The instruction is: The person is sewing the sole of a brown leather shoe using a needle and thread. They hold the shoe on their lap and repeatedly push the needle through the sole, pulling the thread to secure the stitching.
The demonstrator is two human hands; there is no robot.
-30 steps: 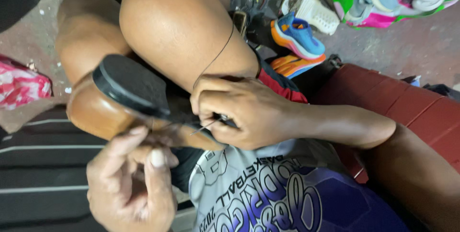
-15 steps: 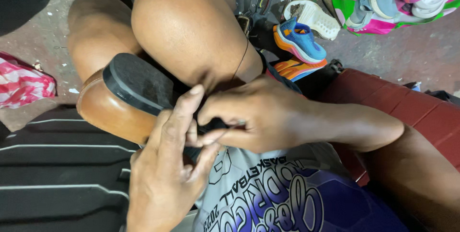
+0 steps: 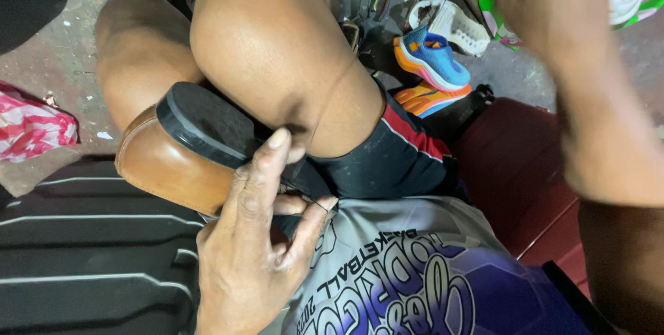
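A brown leather shoe (image 3: 162, 169) with a black sole and heel (image 3: 200, 124) lies wedged between my bare knees, sole up. My left hand (image 3: 252, 252) grips it from below, fingers laid along the sole's edge and thumb near a thin thread. My right hand (image 3: 553, 10) is raised high at the upper right, far from the shoe, blurred and partly cut off by the frame. What it holds, if anything, does not show. My right forearm (image 3: 609, 141) runs down the right side.
A black ribbed mat (image 3: 83, 252) lies at lower left and a pink-and-white bag (image 3: 31, 127) at far left. Blue-and-orange sandals (image 3: 432, 65), a white shoe and tools lie beyond my knee. A dark red bench (image 3: 515, 169) sits at right.
My right hand has left the shoe and swung up and away to the upper right. My left hand has stayed on the shoe's sole.
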